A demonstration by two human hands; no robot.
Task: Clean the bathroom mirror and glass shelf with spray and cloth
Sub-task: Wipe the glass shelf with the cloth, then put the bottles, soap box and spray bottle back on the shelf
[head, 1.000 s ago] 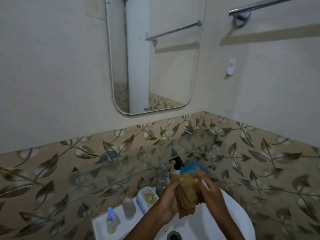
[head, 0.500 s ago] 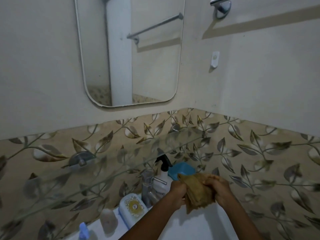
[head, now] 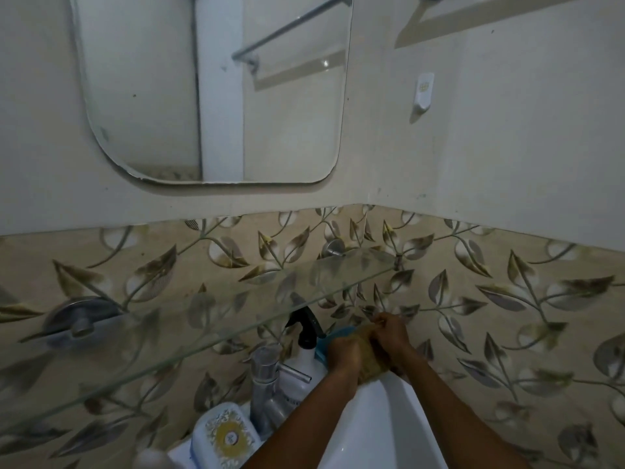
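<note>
On my monitor I log: left hand, bare; right hand, bare; left forearm and right forearm, unclothed to the view's lower edge.

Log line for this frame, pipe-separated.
left hand: grips crumpled brown cloth | right hand: grips it, above white sink | white spray bottle with black trigger: upright beside chrome tap | clear glass shelf: no hand on it

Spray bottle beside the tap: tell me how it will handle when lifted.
The spray bottle looks like rigid white plastic, so it should keep its shape. Tall and narrow, close beside the tap, it may tip if nudged. Weight is unclear: the body is opaque.
</note>
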